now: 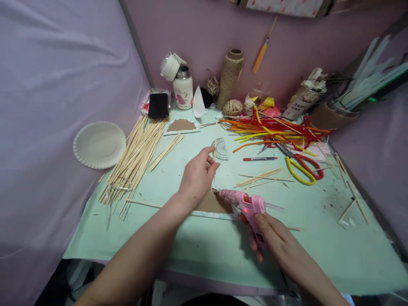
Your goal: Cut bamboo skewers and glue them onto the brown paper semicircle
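Note:
My left hand [199, 172] pinches a thin wooden stick [215, 148] held upright above the brown cardboard piece [207, 203]. Wrapped round the handle of a pink glue gun [250, 204] is my right hand [267, 233]. The gun's nozzle points left, close to the stick's lower end and over the cardboard. A pale, patterned strip runs along the cardboard's front edge, and another stick lies behind that edge, showing on both sides. Just behind my left fingers lies a clear protractor [221, 149]. My left hand and the gun hide parts of the cardboard.
Many sticks [137, 157] lie left, beside a white plate [99, 145]. Behind are a phone [158, 105], white bottle [183, 89] and twine spool [230, 78]. Coloured pipe cleaners [274, 129], scissors [301, 168], a pen [259, 159] and loose sticks [264, 177] lie right.

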The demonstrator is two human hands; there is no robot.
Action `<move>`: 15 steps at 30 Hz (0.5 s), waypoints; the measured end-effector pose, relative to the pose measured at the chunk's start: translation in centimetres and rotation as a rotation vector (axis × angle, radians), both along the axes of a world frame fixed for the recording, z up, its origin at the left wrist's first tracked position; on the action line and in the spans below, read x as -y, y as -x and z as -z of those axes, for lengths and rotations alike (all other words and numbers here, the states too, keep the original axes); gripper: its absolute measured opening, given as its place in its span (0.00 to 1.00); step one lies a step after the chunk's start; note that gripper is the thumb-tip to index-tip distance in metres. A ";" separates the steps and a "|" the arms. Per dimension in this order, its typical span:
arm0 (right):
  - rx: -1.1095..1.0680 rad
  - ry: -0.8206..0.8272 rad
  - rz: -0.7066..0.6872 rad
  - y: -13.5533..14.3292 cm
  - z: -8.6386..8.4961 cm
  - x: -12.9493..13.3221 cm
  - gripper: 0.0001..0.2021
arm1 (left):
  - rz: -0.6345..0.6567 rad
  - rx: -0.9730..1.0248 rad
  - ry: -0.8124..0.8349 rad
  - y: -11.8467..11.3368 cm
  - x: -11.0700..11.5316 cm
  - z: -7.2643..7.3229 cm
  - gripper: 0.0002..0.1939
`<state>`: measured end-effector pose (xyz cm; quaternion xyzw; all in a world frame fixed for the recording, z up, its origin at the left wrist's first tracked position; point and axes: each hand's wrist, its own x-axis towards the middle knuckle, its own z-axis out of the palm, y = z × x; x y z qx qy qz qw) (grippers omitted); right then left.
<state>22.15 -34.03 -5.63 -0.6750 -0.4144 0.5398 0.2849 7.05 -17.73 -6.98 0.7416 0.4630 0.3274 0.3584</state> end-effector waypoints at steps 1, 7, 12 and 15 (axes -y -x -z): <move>0.004 0.001 -0.002 0.0 -0.1 -0.1 0.26 | -0.005 -0.006 -0.004 0.1 -0.1 0.0 0.19; 0.010 -0.010 -0.016 0.2 -0.4 -0.3 0.26 | -0.014 -0.013 -0.007 0.1 -0.3 0.0 0.19; -0.007 -0.003 -0.002 0.2 -0.2 -0.1 0.25 | -0.012 -0.018 -0.017 0.2 -0.2 0.1 0.19; -0.009 -0.006 -0.007 0.2 -0.1 0.0 0.23 | -0.011 -0.016 -0.015 0.2 -0.2 0.0 0.19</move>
